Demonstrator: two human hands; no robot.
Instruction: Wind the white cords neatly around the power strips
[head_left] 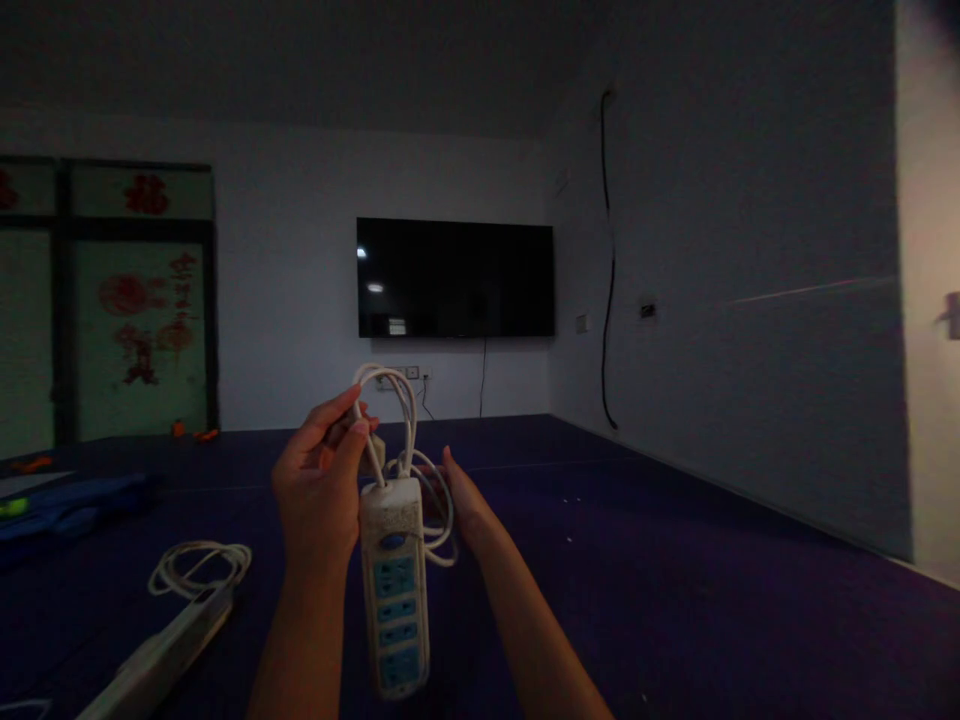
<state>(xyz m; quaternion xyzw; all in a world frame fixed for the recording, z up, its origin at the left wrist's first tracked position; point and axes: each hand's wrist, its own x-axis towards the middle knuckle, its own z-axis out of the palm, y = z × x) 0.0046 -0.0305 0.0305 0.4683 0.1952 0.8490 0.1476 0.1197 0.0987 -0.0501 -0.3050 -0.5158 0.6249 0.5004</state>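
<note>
A white power strip (395, 600) with blue socket faces hangs upright in front of me, its face toward me. My left hand (322, 480) pinches its white cable (411, 420) between thumb and fingers, just above the strip's top end. Part of the cable arches up in loops, and more coils hang behind the strip on the right. Beside those coils is my right hand (461, 500), thumb up, its fingers curled around the cable and partly hidden behind it.
Another white power strip (161, 650) with a coiled cable (201, 568) lies on the dark blue surface at lower left. Blue cloth (82, 505) and small orange items (196, 433) lie farther back. A television (455, 278) hangs on the far wall; a black cable (609, 300) hangs at right.
</note>
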